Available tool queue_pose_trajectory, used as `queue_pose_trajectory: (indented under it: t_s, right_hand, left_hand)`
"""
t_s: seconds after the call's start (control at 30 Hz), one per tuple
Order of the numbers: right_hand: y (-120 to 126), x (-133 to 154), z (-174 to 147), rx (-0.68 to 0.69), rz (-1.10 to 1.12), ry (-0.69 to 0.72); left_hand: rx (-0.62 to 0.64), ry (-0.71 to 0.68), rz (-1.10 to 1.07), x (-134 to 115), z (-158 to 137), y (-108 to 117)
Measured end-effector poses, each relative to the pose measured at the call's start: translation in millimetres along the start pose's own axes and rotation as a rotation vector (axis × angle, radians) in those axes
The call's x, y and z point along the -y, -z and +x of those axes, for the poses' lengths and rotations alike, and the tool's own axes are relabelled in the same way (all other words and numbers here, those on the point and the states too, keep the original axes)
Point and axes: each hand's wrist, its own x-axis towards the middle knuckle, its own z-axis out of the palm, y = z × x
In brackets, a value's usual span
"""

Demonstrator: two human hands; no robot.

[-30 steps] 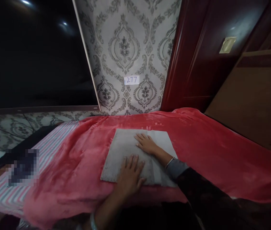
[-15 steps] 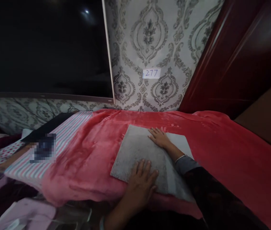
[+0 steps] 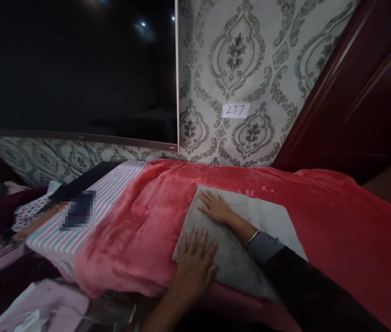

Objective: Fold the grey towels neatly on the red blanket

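Observation:
A grey cloth lies spread flat on a red plush blanket; its right part looks paler. My left hand rests on the cloth's near left part, palm down, with the fingers spread. Farther back, my right hand lies flat near the cloth's far left corner, fingers apart. A bracelet circles the right wrist. Neither hand grips anything, and my right forearm covers part of the cloth.
A striped cloth with a pixelated dark item lies at the left. Pink fabric is below it. Behind are a large dark screen, patterned wallpaper, a paper label marked 277 and a dark red wooden panel.
My right hand has slid left across the cloth toward its far left corner. The left hand stays flat on the near left part. The view has shifted, so the surroundings appear farther right.

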Motion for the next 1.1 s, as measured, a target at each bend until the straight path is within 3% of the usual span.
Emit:
queue_pose_trajectory:
  t_s: [0.4, 0.57, 0.63, 0.73, 0.8, 0.9, 1.0, 1.1]
  right_hand:
    - [-15, -22, 48, -0.112, -0.003, -0.154]
    - [-21, -25, 54, -0.171, 0.001, -0.167]
    - [-22, -26, 53, -0.197, 0.002, -0.16]
    - [-22, -28, 53, -0.239, 0.011, -0.143]
    - [-20, -28, 52, -0.268, 0.023, -0.128]
    - [-17, -29, 45, -0.311, 0.041, -0.122]
    - [-19, -36, 23, -0.374, 0.074, -0.105]
    - [-29, -58, -20, -0.496, 0.134, -0.076]
  left_hand:
    - [-0.052, -0.01, -0.033, -5, -13, -16]
    - [-0.013, 0.013, -0.198, 0, -14, -1]
    - [0.009, 0.088, -0.353, 12, -9, 9]
    - [0.003, 0.337, -0.61, 43, 5, 17]
    - [0.017, 0.473, -0.812, 65, 18, 16]
    - [0.084, 0.569, -1.116, 89, 35, 7]
    - [0.118, 0.715, -1.255, 101, 48, -2]
    - [0.16, 0.795, -1.292, 107, 59, -6]
